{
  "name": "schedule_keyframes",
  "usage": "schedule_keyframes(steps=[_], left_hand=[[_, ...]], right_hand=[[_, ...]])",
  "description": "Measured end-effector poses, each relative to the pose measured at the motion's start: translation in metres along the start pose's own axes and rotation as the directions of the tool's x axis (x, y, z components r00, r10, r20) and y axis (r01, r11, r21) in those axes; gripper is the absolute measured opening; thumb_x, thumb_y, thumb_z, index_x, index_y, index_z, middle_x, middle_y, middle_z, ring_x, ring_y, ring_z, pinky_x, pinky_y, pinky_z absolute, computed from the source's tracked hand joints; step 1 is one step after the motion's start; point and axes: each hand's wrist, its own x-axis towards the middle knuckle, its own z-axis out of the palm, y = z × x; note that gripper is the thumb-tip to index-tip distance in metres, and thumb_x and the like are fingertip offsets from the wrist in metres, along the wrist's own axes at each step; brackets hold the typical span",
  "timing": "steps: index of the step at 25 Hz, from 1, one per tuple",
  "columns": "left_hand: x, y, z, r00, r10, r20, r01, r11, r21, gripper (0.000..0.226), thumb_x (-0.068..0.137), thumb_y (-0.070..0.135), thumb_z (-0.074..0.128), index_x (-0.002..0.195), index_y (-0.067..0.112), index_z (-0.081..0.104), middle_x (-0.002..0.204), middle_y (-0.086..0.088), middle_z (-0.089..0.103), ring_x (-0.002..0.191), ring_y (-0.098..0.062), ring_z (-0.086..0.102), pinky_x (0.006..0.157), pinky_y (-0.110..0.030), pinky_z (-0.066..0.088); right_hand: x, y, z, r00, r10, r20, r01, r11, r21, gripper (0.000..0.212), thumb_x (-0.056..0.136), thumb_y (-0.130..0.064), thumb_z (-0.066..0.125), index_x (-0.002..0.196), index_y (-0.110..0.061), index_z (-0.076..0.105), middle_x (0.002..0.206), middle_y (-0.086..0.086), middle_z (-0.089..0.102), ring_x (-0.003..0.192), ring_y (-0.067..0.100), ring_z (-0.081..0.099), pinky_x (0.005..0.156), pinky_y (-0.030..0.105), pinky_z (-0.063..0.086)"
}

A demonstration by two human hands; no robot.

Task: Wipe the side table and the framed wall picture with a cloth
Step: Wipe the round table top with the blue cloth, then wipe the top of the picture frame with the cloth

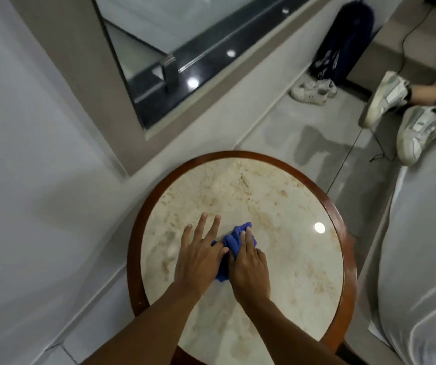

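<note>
A round side table (240, 164) stands close to a pale wall, with a dark red-brown wooden rim around a cream marble tabletop (264, 206) that has light brown veins. A bright round reflection of a lamp (319, 227) shows on the right part of the marble. A blue cloth (234, 242) lies bunched up near the middle of the tabletop, a little toward the near edge. The left hand (201, 256) rests flat on the marble with its fingers (199, 227) spread open and straight, and its thumb side touches the left edge of the cloth. The right hand (249, 270) lies on top of the cloth and presses it down; its fingers (245, 238) are bent over the bunched fabric and seem to grip it. Both forearms come in from the bottom edge of the view. Beyond the table, a large glass panel in a beige frame (85, 75) is set in the wall. On the floor (277, 127) farther away, a pair of white shoes (313, 92) sits beside a dark blue bag (343, 48). At the right, another person's two feet in pale sneakers (401, 114) rest at the edge of a white bed (422, 259).
</note>
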Motion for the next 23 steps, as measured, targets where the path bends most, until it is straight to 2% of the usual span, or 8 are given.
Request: schedule_keyframes(steps=[2,4,8,10,13,17,20,23], left_hand=[[-0.016,-0.012,-0.052,0.99,0.025,-0.137,-0.019,0.999,0.045,0.037,0.099,0.045,0.041,0.123,0.034,0.067,0.16,-0.003,0.032,0.149,-0.031,0.021,0.117,-0.055,0.024],[-0.036,-0.031,-0.122,0.957,0.024,-0.288,-0.006,0.998,0.065,0.035,0.097,0.043,0.044,0.113,0.032,0.073,0.151,-0.005,0.048,0.141,-0.032,0.039,0.107,-0.055,0.043],[-0.089,-0.071,-0.288,0.868,0.022,-0.497,0.036,0.994,0.106,0.036,0.094,0.043,0.042,0.108,0.03,0.073,0.15,-0.006,0.049,0.139,-0.029,0.045,0.096,-0.056,0.052],[-0.125,-0.093,-0.385,0.795,0.047,-0.605,0.08,0.98,0.18,0.037,0.096,0.045,0.039,0.113,0.031,0.068,0.153,-0.005,0.045,0.141,-0.026,0.041,0.099,-0.054,0.05],[-0.188,-0.125,-0.512,0.661,0.073,-0.747,0.181,0.95,0.253,0.047,0.102,0.047,0.026,0.134,0.029,0.057,0.158,-0.005,0.035,0.146,-0.026,0.032,0.114,-0.054,0.03],[-0.294,-0.173,-0.663,0.455,0.043,-0.89,0.435,0.861,0.263,0.059,0.1,0.049,0.029,0.153,0.022,0.032,0.165,-0.01,0.02,0.151,-0.028,0.018,0.117,-0.054,0.012],[-0.39,-0.216,-0.749,0.311,0.039,-0.95,0.559,0.8,0.216,0.066,0.098,0.051,0.033,0.156,0.022,0.022,0.166,-0.011,0.014,0.152,-0.029,0.013,0.118,-0.056,0.013],[-0.473,-0.257,-0.809,0.261,0.049,-0.964,0.672,0.708,0.218,0.071,0.097,0.056,0.031,0.158,0.024,0.014,0.167,-0.011,0.008,0.153,-0.029,0.007,0.119,-0.053,0.01]], right_hand=[[-0.002,-0.035,-0.042,0.996,-0.067,-0.067,0.07,0.996,0.051,0.053,0.106,-0.032,0.028,0.156,-0.016,0.021,0.165,0.012,0.014,0.142,0.023,0.039,0.114,0.028,0.028],[-0.005,-0.076,-0.094,0.983,-0.146,-0.114,0.157,0.983,0.092,0.053,0.105,-0.035,0.026,0.156,-0.022,0.018,0.166,0.007,0.009,0.143,0.019,0.035,0.115,0.025,0.024],[-0.015,-0.185,-0.213,0.952,-0.17,-0.254,0.236,0.937,0.258,0.071,0.098,-0.038,0.037,0.151,-0.036,-0.009,0.164,-0.001,0.016,0.149,0.017,0.023,0.117,0.028,0.019],[-0.024,-0.261,-0.29,0.88,-0.257,-0.399,0.39,0.871,0.299,0.079,0.096,-0.038,0.045,0.146,-0.046,-0.016,0.16,-0.007,0.02,0.148,0.017,0.026,0.117,0.029,0.023],[-0.055,-0.372,-0.397,0.711,-0.301,-0.635,0.644,0.642,0.416,0.053,0.099,-0.058,0.028,0.147,-0.059,0.007,0.157,-0.018,0.032,0.143,0.014,0.039,0.113,0.031,0.033],[-0.105,-0.513,-0.528,0.528,-0.373,-0.763,0.817,0.467,0.337,0.054,0.1,-0.05,0.028,0.148,-0.026,0.033,0.113,0.012,0.067,0.098,0.025,0.066,0.086,0.048,0.055],[-0.156,-0.62,-0.6,0.372,-0.347,-0.861,0.892,0.391,0.228,0.069,0.099,-0.048,0.029,0.156,-0.013,0.016,0.133,0.019,0.059,0.109,0.028,0.061,0.095,0.045,0.048],[-0.2,-0.704,-0.644,0.263,-0.336,-0.904,0.941,0.298,0.163,0.066,0.101,-0.042,0.034,0.156,-0.011,0.014,0.155,0.013,0.039,0.131,0.031,0.049,0.11,0.045,0.039]])
